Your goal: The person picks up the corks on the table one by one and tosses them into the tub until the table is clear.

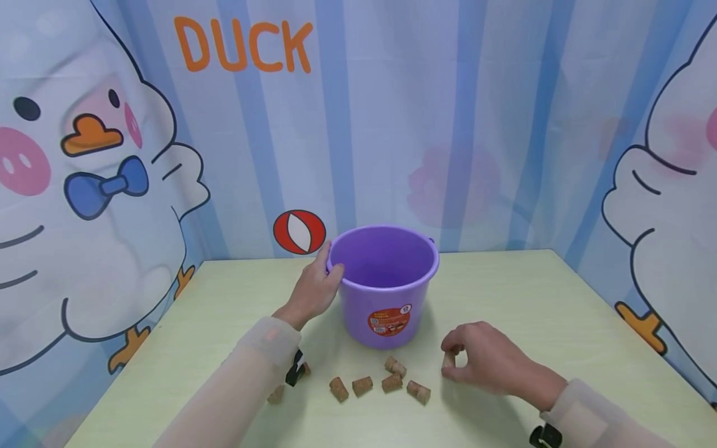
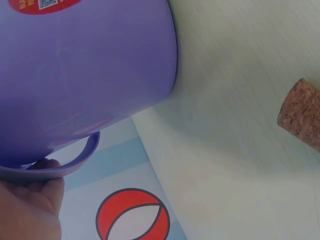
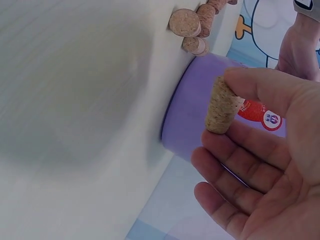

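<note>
A purple bucket with a red label stands upright on the table. My left hand grips its rim at the left side; in the left wrist view the fingers curl at the rim beside the handle. Between thumb and fingers, my right hand pinches a cork by its ends, to the right of the bucket. Several loose corks lie in front of the bucket, among them one cork and another cork. The bucket's floor is hidden from the head view.
The pale table meets a striped curtain with duck drawings at the back and sides. Near my left sleeve lie two more corks, partly covered by the arm and its black wrist strap.
</note>
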Demonstrator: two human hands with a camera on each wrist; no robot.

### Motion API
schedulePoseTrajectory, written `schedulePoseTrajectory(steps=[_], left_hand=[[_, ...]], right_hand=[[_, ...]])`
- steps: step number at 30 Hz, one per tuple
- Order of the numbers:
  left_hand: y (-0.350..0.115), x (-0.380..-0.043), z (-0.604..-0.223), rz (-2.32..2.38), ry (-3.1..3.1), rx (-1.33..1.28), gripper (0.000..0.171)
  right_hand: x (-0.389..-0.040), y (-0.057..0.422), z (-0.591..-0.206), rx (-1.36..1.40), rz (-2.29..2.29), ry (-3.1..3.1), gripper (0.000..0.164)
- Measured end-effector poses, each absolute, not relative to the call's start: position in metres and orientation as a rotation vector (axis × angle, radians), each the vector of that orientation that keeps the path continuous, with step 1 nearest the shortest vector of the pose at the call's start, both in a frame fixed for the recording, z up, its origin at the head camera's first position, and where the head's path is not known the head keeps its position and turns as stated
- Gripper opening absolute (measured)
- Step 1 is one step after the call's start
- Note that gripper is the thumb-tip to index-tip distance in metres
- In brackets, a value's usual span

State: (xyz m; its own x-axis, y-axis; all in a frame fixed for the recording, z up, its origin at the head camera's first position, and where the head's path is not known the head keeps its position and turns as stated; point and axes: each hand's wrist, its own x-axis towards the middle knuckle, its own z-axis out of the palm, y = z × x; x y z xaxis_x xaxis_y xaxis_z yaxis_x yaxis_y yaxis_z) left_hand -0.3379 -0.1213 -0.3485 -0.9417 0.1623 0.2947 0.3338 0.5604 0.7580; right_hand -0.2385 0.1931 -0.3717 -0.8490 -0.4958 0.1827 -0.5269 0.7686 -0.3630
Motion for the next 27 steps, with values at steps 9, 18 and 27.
schedulePoseTrajectory(steps=[9, 18, 27], left_hand=[[-0.121, -0.339, -0.349, -1.336, -2.594, -0.434, 0.073], [-0.122, -0.339, -0.35, -1.334, -2.595, -0.438, 0.073], [-0.122, -0.339, -0.35, -1.325, -2.602, -0.428, 0.074]], right_hand=[[-0.24, 0.193, -0.367, 0.784, 0.636, -2.796, 0.012], [-0.24, 0.19, -0.364, 0.728, 0.708, -2.709, 0.014], [-0.241, 0.187, -0.358, 0.698, 0.716, -2.649, 0.011]])
